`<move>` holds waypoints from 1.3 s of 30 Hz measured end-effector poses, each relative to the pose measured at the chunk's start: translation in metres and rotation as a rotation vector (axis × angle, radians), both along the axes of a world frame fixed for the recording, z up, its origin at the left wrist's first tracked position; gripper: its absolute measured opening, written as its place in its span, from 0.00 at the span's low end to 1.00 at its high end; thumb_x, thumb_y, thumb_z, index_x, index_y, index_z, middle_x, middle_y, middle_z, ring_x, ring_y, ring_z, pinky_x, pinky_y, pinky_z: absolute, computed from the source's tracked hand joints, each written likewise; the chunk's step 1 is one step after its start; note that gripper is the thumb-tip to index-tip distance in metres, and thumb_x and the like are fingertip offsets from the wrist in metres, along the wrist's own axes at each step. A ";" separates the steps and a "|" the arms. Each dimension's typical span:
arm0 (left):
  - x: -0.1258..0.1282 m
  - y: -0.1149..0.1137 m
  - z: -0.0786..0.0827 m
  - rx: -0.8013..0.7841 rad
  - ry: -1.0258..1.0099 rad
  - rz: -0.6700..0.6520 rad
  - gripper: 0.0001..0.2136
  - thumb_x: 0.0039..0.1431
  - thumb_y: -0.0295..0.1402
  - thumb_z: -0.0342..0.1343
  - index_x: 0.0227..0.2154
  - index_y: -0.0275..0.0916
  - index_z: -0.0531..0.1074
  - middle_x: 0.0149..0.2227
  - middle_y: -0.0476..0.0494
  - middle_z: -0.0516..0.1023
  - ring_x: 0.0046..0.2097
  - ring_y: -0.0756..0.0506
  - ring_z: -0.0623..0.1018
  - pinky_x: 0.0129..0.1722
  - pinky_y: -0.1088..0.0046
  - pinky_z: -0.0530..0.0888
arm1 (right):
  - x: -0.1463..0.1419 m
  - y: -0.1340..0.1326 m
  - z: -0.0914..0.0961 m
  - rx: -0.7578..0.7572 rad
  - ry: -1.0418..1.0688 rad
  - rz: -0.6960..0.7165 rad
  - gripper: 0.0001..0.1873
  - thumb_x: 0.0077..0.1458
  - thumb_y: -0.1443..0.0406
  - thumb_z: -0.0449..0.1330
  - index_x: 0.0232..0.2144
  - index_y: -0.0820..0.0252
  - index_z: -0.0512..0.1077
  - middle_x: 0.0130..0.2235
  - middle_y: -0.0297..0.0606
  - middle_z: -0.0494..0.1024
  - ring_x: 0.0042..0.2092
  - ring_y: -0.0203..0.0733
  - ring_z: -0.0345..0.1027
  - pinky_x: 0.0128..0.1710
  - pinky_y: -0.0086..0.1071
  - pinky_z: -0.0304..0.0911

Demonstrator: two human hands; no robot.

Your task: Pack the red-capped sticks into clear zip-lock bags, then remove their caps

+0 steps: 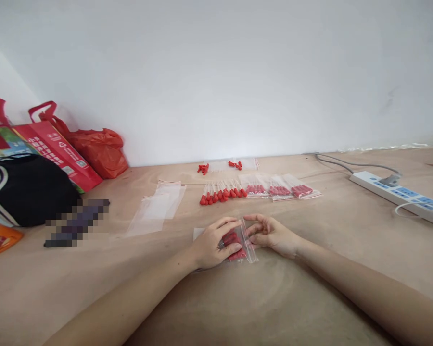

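Note:
A clear resealable bag [251,254] lies on the table before me, with several red-ended pieces [234,253] inside it. My left hand [214,242] lies across the bag, thumb and fingers closed over it. At the bag's right end, along the zip strip, my right hand [269,235] has its bent fingers and thumb on the edge; the index finger stretches along the top. Beyond both hands, several red-bulbed pieces with thin pale stems, dropper-like [223,193], lie side by side. Right of them are filled bags [279,187] with red-ended pieces.
Flat clear bags [157,206] overlap on the left. Small red pieces [203,168] lie by the wall near more clear bags [250,164]. A power strip [400,194] with cables stands right. Far left are a black drawstring bag [32,187], red bags [101,149] and a blurred dark object [77,223].

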State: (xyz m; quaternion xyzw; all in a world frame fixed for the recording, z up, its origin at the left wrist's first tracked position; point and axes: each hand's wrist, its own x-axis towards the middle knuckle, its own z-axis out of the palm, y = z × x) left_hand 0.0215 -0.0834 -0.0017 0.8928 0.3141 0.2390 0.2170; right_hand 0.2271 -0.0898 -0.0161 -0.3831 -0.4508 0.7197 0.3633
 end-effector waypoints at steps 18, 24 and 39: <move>0.002 -0.001 0.002 0.027 0.011 0.017 0.18 0.53 0.36 0.52 0.48 0.39 0.64 0.49 0.40 0.66 0.49 0.44 0.70 0.48 0.67 0.68 | -0.004 -0.002 0.003 0.037 -0.087 -0.023 0.33 0.32 0.70 0.65 0.43 0.59 0.58 0.29 0.30 0.73 0.29 0.34 0.69 0.33 0.33 0.67; 0.006 0.003 0.003 0.132 0.039 -0.012 0.14 0.58 0.34 0.46 0.47 0.43 0.65 0.50 0.41 0.65 0.48 0.46 0.70 0.47 0.69 0.68 | -0.007 -0.003 0.001 0.087 -0.108 -0.050 0.30 0.31 0.73 0.60 0.42 0.60 0.57 0.28 0.29 0.72 0.28 0.34 0.69 0.31 0.32 0.66; 0.019 0.015 0.011 0.546 0.157 -0.349 0.09 0.58 0.28 0.47 0.26 0.38 0.71 0.33 0.45 0.72 0.39 0.49 0.69 0.39 0.73 0.66 | -0.014 -0.005 -0.011 0.239 -0.080 -0.157 0.31 0.32 0.73 0.60 0.42 0.58 0.57 0.31 0.29 0.70 0.24 0.29 0.65 0.24 0.26 0.60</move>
